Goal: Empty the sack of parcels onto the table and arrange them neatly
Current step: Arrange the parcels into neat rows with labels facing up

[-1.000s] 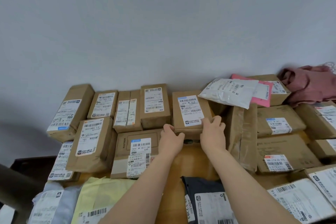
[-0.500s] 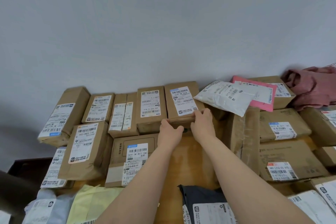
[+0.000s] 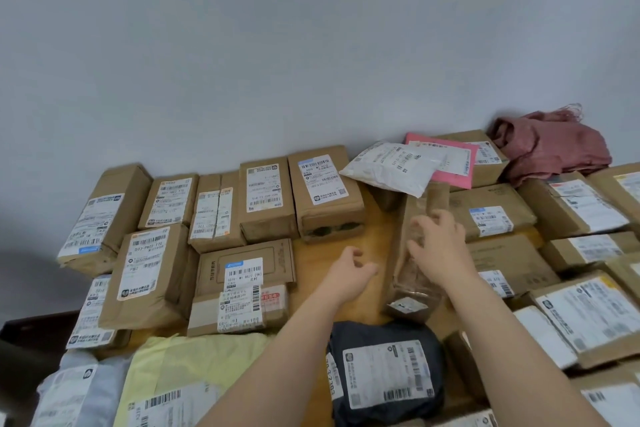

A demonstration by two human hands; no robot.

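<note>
**Left hand** (image 3: 349,272): held over the bare yellowish wooden table top (image 3: 346,236). The fingers are loosely curled and nothing is grasped.

**Right hand** (image 3: 441,248): laid on the narrow tape-wrapped brown parcel (image 3: 403,277). The fingers are spread and bent over its upper edge. The view is blurred here, so it cannot be told whether the parcel is actually gripped.

**Narrow tape-wrapped brown parcel:** stood on its long edge near the middle of the table, between the two hands' side and the right-hand group of boxes.

**Back row of five brown cardboard boxes** (image 3: 214,215): set side by side against the pale grey wall (image 3: 311,45), white labels upward. The rightmost labelled brown box (image 3: 325,191) is placed touching its neighbour.

**Two larger brown cartons** (image 3: 149,270): laid in front of that row, at the left.

**White plastic mailer** (image 3: 391,166): rested partly over a flat pink envelope (image 3: 450,163), behind the upright parcel.

**Crumpled dusty-pink fabric sack** (image 3: 550,146): left at the far right corner by the wall, on top of boxes.

**Dark grey plastic mailer bag** (image 3: 384,374): laid at the near edge, between the two forearms.

**Pale yellow soft mailer** (image 3: 187,367): laid to its left.

**Further labelled brown boxes** (image 3: 491,215): crowded along the right side.
</note>
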